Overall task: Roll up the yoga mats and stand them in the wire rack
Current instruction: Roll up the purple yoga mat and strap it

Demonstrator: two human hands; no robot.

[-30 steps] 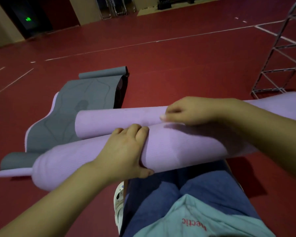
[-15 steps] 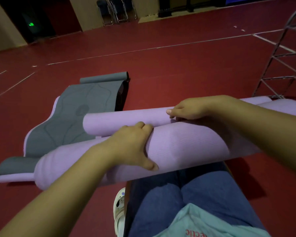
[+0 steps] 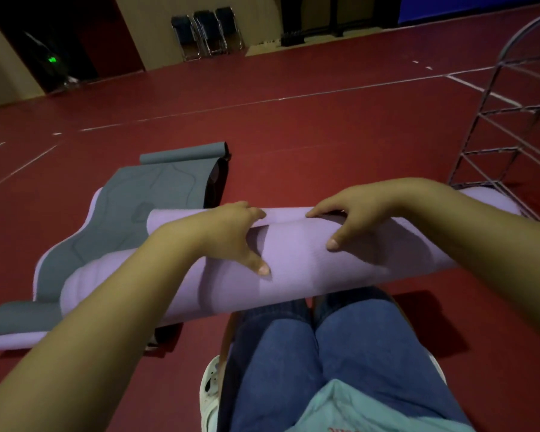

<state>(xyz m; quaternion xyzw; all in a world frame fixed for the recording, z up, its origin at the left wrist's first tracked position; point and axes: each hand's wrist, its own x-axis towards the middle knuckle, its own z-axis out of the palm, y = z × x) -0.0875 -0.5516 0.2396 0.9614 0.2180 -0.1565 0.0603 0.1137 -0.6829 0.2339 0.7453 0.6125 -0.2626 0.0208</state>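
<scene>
**Both hands on purple roll, long axis running left-right across the lap**

Near, bottom centre: knees in jeans, a white shoe lower left of them. Just above, the purple mat lies as a thick roll across the knees, long axis from lower left to right edge of frame, crosswise to both forearms. Left hand curled over the roll's top, thumb spread down the near face, fingers hooked at the loose flap. Right hand arched, fingertips pressing the flap edge, thumb on the near face. Both are equally close to it, side by side at mid-frame. Behind, centre left, the grey mat lies mostly flat, far end curled. Wire rack at upper right, close behind the roll's right end; nothing visible in the part shown. Count: two mats, one rack. Judged next: finish rolling, then swing right.
</scene>
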